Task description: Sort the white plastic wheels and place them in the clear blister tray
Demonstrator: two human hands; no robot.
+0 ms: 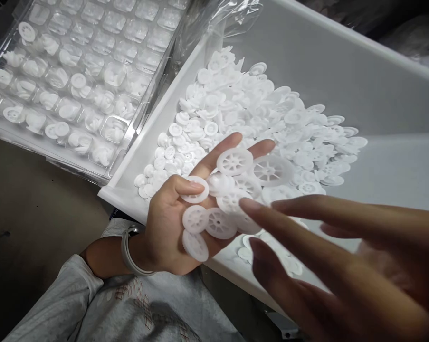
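Observation:
My left hand (pixel 171 228) is turned palm up over the near side of a white bin. Several white plastic spoked wheels (pixel 221 223) of different sizes lie across its palm and fingers, and its thumb presses on one wheel (pixel 195 197). From the right, my right hand (pixel 328 256) reaches over with fingers apart. One of its fingertips meets or hovers just over a wheel in the left palm; I cannot tell which. Nothing shows gripped in the right hand. Below and beyond the hands, a heap of similar white wheels (pixel 250 104) fills part of the bin.
The white bin (pixel 342 42) has high walls. Against its left side stands a clear plastic tray (pixel 102 42) with many compartments; its nearer ones hold small white wheels and pieces. Crumpled clear plastic film (pixel 232 16) hangs over the bin's far left corner.

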